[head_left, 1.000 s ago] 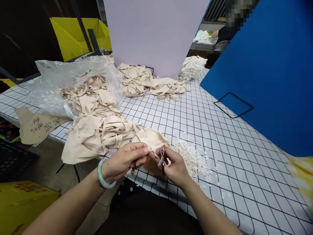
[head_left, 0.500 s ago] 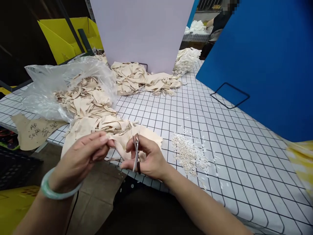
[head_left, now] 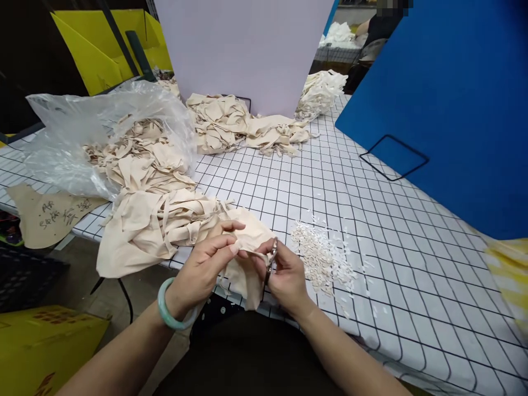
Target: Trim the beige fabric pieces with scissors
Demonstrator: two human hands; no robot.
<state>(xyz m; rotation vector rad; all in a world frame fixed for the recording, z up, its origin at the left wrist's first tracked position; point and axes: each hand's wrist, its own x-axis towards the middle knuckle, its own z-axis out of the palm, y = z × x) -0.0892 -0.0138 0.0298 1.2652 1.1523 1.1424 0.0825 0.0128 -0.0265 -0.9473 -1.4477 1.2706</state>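
My left hand point(head_left: 206, 264), with a pale green bangle on its wrist, pinches the edge of a beige cloth piece point(head_left: 247, 258) at the table's near edge. My right hand point(head_left: 284, 275) is closed round small metal snips point(head_left: 271, 263), whose tip meets the cloth just beside my left fingertips. The cloth hangs down over the table edge between the two hands. A heap of similar beige cloth pieces point(head_left: 157, 225) lies just to the left of my hands.
A scatter of small white trimmings point(head_left: 322, 256) lies right of my hands on the grid-patterned table point(head_left: 371, 220). A clear plastic bag point(head_left: 82, 137) holds more cloth. Further piles point(head_left: 239, 126) sit before a white board point(head_left: 247, 49); a blue board point(head_left: 445, 99) stands right. Another person sits behind.
My hands have come back together and shifted right; the left hand moved from the far left toward the snips, and the cloth now hangs between them.
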